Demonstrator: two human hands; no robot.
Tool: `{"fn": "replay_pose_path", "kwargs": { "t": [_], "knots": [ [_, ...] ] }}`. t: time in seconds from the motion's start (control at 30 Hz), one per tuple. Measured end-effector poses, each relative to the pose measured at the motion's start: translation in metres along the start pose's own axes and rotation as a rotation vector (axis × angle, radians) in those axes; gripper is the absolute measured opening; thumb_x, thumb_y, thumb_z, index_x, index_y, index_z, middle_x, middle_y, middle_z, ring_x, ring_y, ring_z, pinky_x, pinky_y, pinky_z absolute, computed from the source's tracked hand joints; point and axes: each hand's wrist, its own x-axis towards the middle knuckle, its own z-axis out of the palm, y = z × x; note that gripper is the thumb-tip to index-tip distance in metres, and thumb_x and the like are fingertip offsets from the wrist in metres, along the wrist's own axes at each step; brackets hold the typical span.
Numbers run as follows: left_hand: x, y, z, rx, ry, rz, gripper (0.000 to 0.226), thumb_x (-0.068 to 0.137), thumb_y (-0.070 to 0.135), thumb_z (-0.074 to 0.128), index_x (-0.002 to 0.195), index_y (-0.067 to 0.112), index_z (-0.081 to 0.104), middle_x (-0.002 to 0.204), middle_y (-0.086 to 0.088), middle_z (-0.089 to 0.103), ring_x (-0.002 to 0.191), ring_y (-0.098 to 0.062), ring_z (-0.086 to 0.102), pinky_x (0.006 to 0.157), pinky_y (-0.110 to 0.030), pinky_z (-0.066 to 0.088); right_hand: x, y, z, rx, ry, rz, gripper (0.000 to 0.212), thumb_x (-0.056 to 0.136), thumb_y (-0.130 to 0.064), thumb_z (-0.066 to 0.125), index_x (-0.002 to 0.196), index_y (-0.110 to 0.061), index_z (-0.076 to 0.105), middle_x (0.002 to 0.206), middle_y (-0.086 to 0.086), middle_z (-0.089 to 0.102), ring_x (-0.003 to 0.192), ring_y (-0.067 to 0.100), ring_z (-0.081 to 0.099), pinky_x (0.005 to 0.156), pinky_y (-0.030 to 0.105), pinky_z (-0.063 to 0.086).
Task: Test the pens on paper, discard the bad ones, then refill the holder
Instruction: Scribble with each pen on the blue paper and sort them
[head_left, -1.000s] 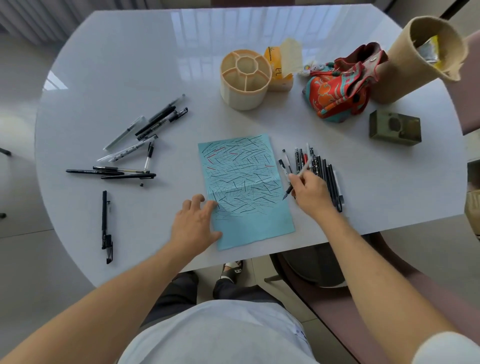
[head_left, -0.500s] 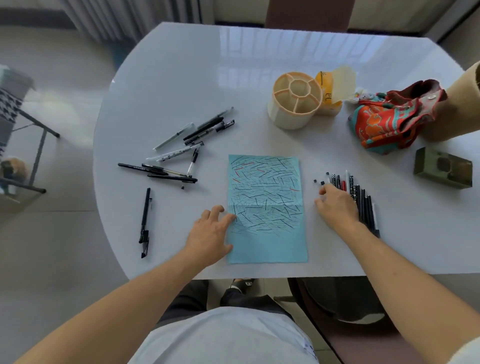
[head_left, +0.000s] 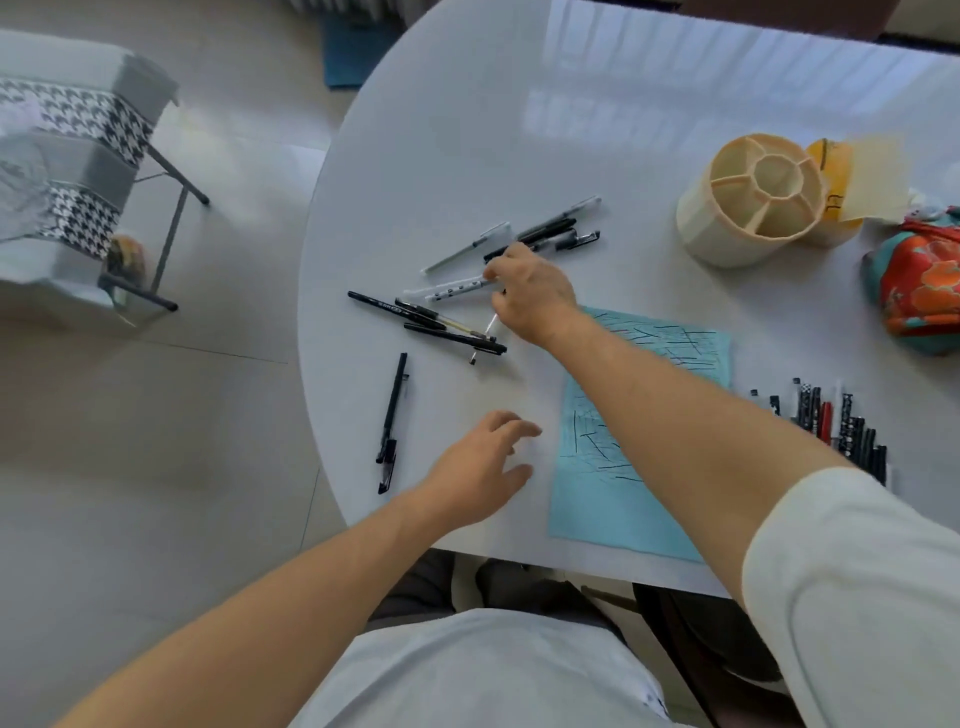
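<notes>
A light-blue paper (head_left: 649, 499) covered in pen strokes lies near the table's front edge. My right hand (head_left: 530, 291) reaches across it to a loose pile of pens (head_left: 452, 327) at the left. Thumb and forefinger pinch the end of a white dotted pen (head_left: 457, 288) that lies on the table. My left hand (head_left: 483, 467) hovers with relaxed fingers just left of the paper, holding nothing. One black pen (head_left: 392, 421) lies alone further left. A neat row of pens (head_left: 841, 431) sits right of the paper. The cream round holder (head_left: 717, 234) stands empty at the back right.
The white table (head_left: 467, 130) has a rounded left edge close to the pile. A yellow container (head_left: 836, 176) stands behind the holder, and an orange-and-teal cloth bag (head_left: 919, 280) lies at the far right. A houndstooth chair (head_left: 78, 156) stands on the floor to the left.
My right hand left the row of pens on the right and swung across the paper to the left pile. My left hand came off the paper's corner. The view turned left.
</notes>
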Motion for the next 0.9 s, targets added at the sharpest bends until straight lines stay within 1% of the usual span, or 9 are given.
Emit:
{"fn": "replay_pose_path", "kwargs": {
  "t": [0.17,0.3,0.4,0.5,0.57,0.63,0.73,0.8,0.9],
  "knots": [
    [-0.011,-0.017,-0.012,-0.051,0.048,-0.012,0.040,0.094,0.039,0.057,0.133,0.042,0.046,0.135,0.024,0.039,0.102,0.003,0.056,0.086,-0.029,0.055,0.017,0.000,0.014,-0.232,0.040,-0.072,0.021,0.090,-0.009,0.057,0.109,-0.011,0.066,0.115,0.011,0.059,0.107,0.033,0.059,0.076,0.039,0.051],
    [-0.011,-0.020,-0.016,-0.081,0.090,-0.031,0.037,0.095,0.035,0.058,0.130,0.041,0.049,0.131,0.025,0.042,0.102,0.007,0.055,0.087,-0.028,0.055,-0.003,0.014,-0.002,-0.197,0.085,-0.079,0.015,0.084,-0.014,0.059,0.098,-0.009,0.062,0.102,0.011,0.060,0.092,0.033,0.059,0.066,0.037,0.046],
    [-0.006,-0.013,-0.020,-0.129,0.135,-0.047,0.035,0.095,0.035,0.058,0.129,0.042,0.051,0.126,0.026,0.046,0.103,0.010,0.054,0.087,-0.023,0.052,-0.044,0.036,-0.020,0.082,0.203,0.071,0.011,0.081,-0.016,0.061,0.091,-0.014,0.057,0.084,0.004,0.061,0.070,0.023,0.056,0.060,0.030,0.043],
    [0.006,0.006,-0.018,-0.191,0.140,-0.072,0.039,0.095,0.040,0.058,0.133,0.040,0.050,0.125,0.023,0.051,0.101,0.010,0.056,0.088,-0.020,0.048,-0.108,0.052,-0.028,0.575,0.298,0.338,0.018,0.079,-0.009,0.065,0.091,-0.018,0.056,0.075,-0.003,0.061,0.057,0.005,0.056,0.055,0.019,0.049],
    [0.016,0.026,-0.008,-0.242,0.099,-0.079,0.040,0.096,0.040,0.059,0.135,0.036,0.051,0.121,0.019,0.058,0.094,0.005,0.061,0.086,-0.023,0.050,-0.156,0.056,-0.024,0.927,0.274,0.486,0.019,0.080,-0.001,0.064,0.091,-0.016,0.057,0.075,0.004,0.064,0.055,0.014,0.062,0.055,0.031,0.057],
    [0.023,0.047,0.005,-0.334,0.014,-0.073,0.034,0.097,0.034,0.060,0.130,0.031,0.057,0.107,0.013,0.067,0.083,-0.001,0.067,0.083,-0.028,0.054,-0.199,0.058,-0.016,1.202,0.226,0.567,0.016,0.080,-0.002,0.064,0.093,-0.009,0.058,0.077,0.013,0.069,0.059,0.024,0.068,0.058,0.036,0.059],
    [0.027,0.070,0.028,-0.317,-0.121,-0.038,0.016,0.098,0.032,0.059,0.109,0.029,0.070,0.084,0.009,0.071,0.073,-0.003,0.065,0.077,-0.030,0.057,-0.249,0.065,-0.003,1.397,0.178,0.632,0.015,0.088,-0.015,0.066,0.096,-0.002,0.063,0.084,0.025,0.074,0.073,0.033,0.074,0.064,0.035,0.061],
    [0.027,0.078,0.039,-0.239,-0.158,-0.023,0.013,0.096,0.033,0.061,0.097,0.029,0.073,0.076,0.010,0.070,0.070,-0.003,0.063,0.075,-0.032,0.057,-0.272,0.070,0.005,1.433,0.187,0.637,0.016,0.095,-0.018,0.065,0.092,-0.003,0.069,0.085,0.025,0.075,0.074,0.031,0.074,0.065,0.034,0.061],
    [0.024,0.084,0.046,-0.063,-0.130,0.052,0.012,0.092,0.035,0.066,0.091,0.025,0.073,0.074,0.013,0.069,0.069,-0.002,0.061,0.071,-0.031,0.053,-0.296,0.088,0.009,1.411,0.398,0.766,0.021,0.100,-0.020,0.064,0.086,-0.006,0.070,0.076,0.015,0.073,0.060,0.021,0.068,0.055,0.031,0.057]
  ]
}}
